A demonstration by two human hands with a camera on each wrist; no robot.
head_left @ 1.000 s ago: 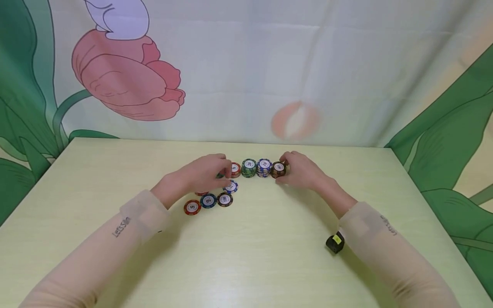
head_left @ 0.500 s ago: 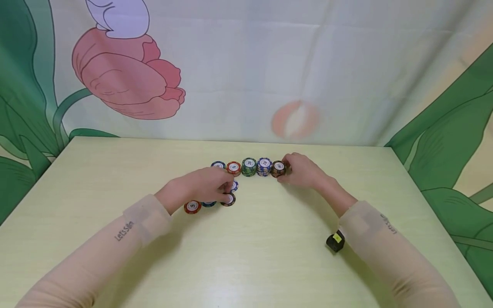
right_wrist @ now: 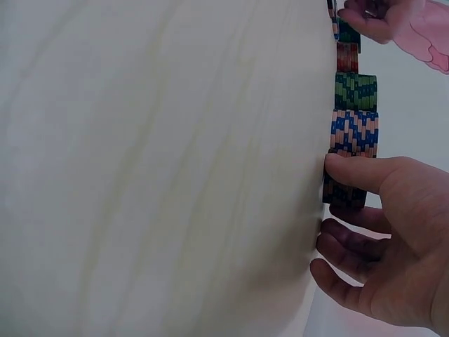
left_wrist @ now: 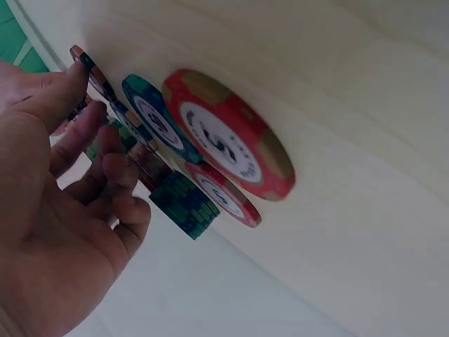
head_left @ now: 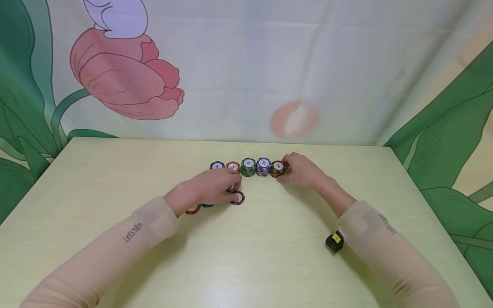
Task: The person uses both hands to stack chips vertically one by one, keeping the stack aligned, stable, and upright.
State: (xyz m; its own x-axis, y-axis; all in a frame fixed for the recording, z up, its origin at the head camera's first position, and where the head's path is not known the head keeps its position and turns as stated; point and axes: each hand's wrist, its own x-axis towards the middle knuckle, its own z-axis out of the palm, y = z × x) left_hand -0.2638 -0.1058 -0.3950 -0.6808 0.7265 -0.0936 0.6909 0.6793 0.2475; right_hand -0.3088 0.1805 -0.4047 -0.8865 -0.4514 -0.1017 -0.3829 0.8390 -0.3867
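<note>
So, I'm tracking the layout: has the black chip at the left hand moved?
Yes: in the head view, the black chip has shifted right, nearer the unmoved green stack.

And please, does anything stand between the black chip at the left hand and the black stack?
Yes, the right hand does: it grips the black stack and partly covers its near side. Otherwise only bare table shows from the black chip to there, with the blue stack just beside that path.

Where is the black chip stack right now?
In the head view, the black chip stack is the rightmost stack, beside the blue stack, gripped by the right hand.
</note>
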